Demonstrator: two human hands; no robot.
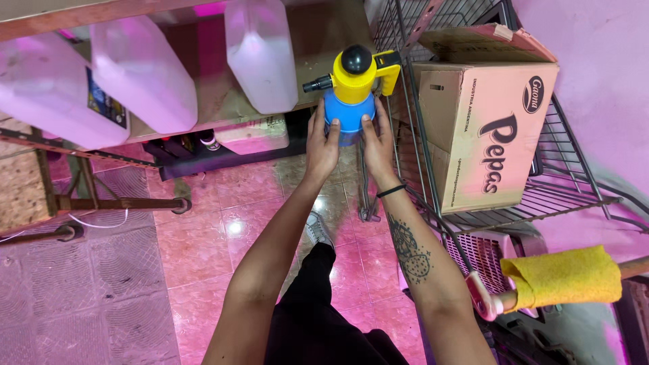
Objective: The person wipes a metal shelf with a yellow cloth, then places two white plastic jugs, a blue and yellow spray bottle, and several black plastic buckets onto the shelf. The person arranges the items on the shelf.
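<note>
Open floor point(223, 236) fills the lower left and centre of the frame. Upper left, three jugs point(260, 51) crowd the shelf. To the right, a wire rack point(412, 135) (cardboard box point(483, 132) inside) walls off that side beside the sprayer point(351, 91).

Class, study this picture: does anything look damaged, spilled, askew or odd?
Little stands out. The cardboard box on the wire rack has a bent top flap. Both hands hold the spray bottle upright; no spill shows.

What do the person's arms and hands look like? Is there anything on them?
Both arms are bare, with no sleeves or gloves. The right hand has a thin black band at the wrist, and below it the forearm carries a dark dotted tattoo. The left hand and arm are plain.
</note>
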